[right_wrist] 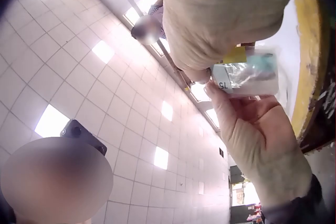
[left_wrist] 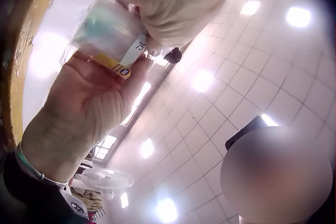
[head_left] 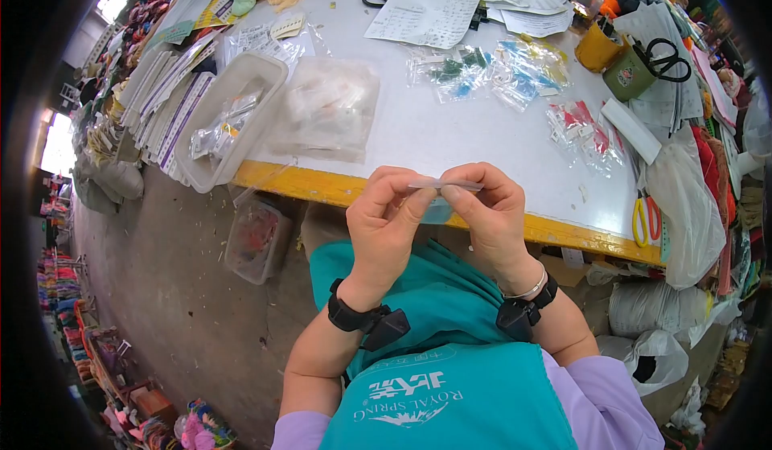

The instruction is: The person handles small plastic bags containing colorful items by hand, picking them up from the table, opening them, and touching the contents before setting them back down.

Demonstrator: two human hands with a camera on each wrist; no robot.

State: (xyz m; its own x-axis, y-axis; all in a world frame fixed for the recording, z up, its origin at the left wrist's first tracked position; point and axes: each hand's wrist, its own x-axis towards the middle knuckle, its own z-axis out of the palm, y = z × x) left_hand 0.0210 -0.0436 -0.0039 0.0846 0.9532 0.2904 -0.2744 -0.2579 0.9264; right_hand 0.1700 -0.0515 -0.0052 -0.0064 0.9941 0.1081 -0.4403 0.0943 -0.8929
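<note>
A small clear plastic bag (head_left: 438,211) with something teal inside hangs between the two hands, just in front of the table edge. My left hand (head_left: 381,223) pinches one end of its top edge between thumb and fingers. The other end is pinched by my right hand (head_left: 492,218), thumb close to the left thumb. In the left wrist view, the bag (left_wrist: 97,32) shows a white strip (left_wrist: 134,49) printed 75 and a yellow label part (left_wrist: 111,65). The right wrist view shows the same bag (right_wrist: 257,77) with its teal contents, partly covered by the fingers.
On the white table (head_left: 338,24), a plastic tub (head_left: 269,72) and a large clear bag (head_left: 322,112) lie left. Small bags with blue and green contents (head_left: 474,72) and red ones (head_left: 583,132) lie right, near tins with scissors (head_left: 667,60). Yellow-and-red-handled scissors (head_left: 641,223) lie at the edge.
</note>
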